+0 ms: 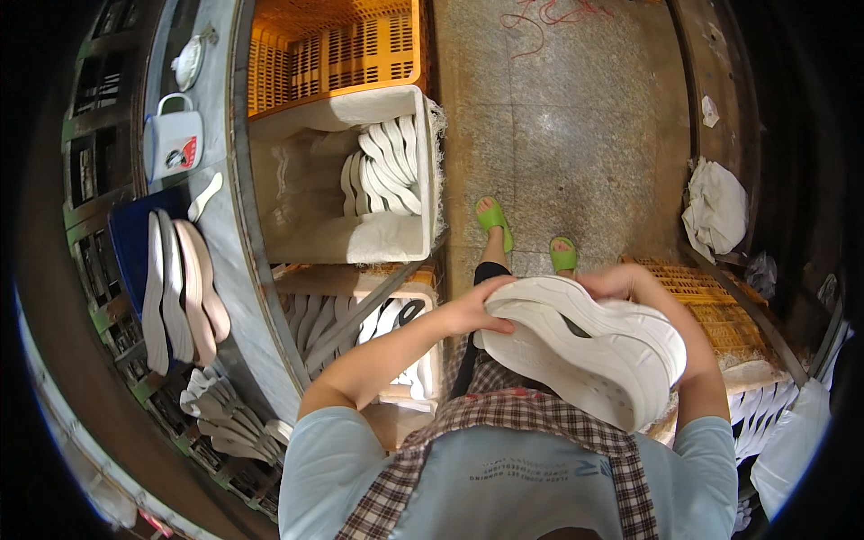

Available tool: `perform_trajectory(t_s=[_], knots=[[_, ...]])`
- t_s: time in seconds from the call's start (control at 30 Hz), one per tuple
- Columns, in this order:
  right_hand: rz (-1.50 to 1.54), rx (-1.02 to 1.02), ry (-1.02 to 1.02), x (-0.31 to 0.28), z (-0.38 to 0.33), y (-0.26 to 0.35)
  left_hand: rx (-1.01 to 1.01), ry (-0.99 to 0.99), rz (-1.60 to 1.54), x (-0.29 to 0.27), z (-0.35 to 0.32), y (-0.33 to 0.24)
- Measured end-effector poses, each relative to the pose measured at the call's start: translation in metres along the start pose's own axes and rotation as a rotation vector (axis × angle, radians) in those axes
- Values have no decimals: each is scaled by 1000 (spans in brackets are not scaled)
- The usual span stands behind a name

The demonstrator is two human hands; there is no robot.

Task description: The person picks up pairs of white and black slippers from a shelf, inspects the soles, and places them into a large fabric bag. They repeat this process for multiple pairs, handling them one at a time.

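Note:
A small stack of thick white shoe soles (576, 337) is held up in front of my apron, tilted, with wavy edges. My left hand (481, 309) is closed round the left end of the stack, thumb on the near side. My right hand (614, 282) is at the far edge of the stack, slightly blurred; its fingers are mostly hidden behind the soles, so its grip does not show.
On the left, a metal-edged bench (236, 270) carries a mug (174, 148), grey and pinkish soles (180, 288) and a blue tray (126, 229). Beside it stand a white-lined crate (297, 180) of soles and an orange crate (337, 54). Orange crates (720, 315) stand right.

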State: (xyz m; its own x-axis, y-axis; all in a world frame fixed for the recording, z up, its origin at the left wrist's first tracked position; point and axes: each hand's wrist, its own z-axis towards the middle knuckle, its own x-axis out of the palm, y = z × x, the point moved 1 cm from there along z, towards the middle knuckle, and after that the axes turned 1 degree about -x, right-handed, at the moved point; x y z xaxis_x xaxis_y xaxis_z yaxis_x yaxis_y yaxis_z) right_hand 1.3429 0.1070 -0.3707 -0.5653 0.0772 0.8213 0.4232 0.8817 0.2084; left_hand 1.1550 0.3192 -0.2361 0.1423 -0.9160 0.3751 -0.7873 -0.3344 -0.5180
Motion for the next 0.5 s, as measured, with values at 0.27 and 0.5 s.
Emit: perform_trajectory(t_s=[0.27, 0.5], knots=[[-78, -887, -1215, -59, 50, 142, 499, -950, -674, -169, -80, 70], [-882, -1120, -949, -35, 193, 212, 543, -1520, -853, -363, -46, 157]])
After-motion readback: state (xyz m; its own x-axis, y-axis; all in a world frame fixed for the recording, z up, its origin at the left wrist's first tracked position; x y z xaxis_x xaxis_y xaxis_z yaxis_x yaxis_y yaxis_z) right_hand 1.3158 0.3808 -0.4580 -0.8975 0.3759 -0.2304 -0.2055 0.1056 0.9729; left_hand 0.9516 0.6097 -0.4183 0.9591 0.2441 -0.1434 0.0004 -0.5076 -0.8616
